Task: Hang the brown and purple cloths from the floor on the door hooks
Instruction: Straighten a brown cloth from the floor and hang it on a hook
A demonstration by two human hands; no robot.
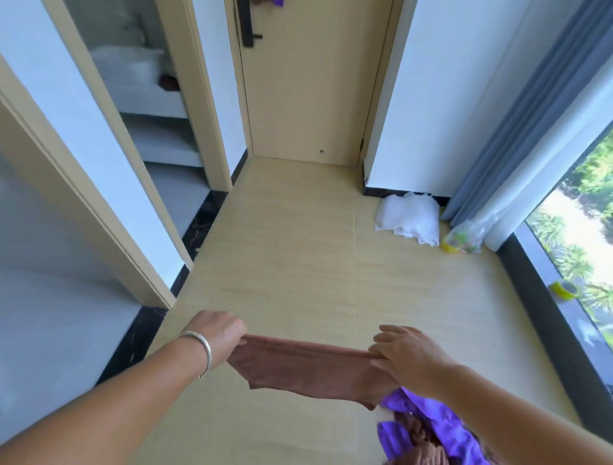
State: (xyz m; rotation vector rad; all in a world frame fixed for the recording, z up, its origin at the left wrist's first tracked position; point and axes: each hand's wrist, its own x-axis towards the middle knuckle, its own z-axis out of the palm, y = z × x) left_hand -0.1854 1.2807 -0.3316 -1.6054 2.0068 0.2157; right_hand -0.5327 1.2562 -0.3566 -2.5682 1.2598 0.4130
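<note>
I hold a brown cloth (308,368) stretched out flat between both hands, low in the view above the floor. My left hand (217,332), with a silver bangle on the wrist, pinches its left top corner. My right hand (406,356) pinches its right top corner. Under my right forearm a heap of purple cloths (441,428) and another brown cloth (418,444) lies on the floor. The beige door (311,83) stands shut straight ahead. Purple and brown cloth (270,2) hangs at its top edge; the hooks are out of view.
A black door handle (247,26) is on the door's left side. White folded fabric (409,217) and a plastic bag with yellow items (464,237) lie by the right wall near a grey curtain (517,116). A window sill with a tape roll (565,288) runs along the right. Open doorways are on the left.
</note>
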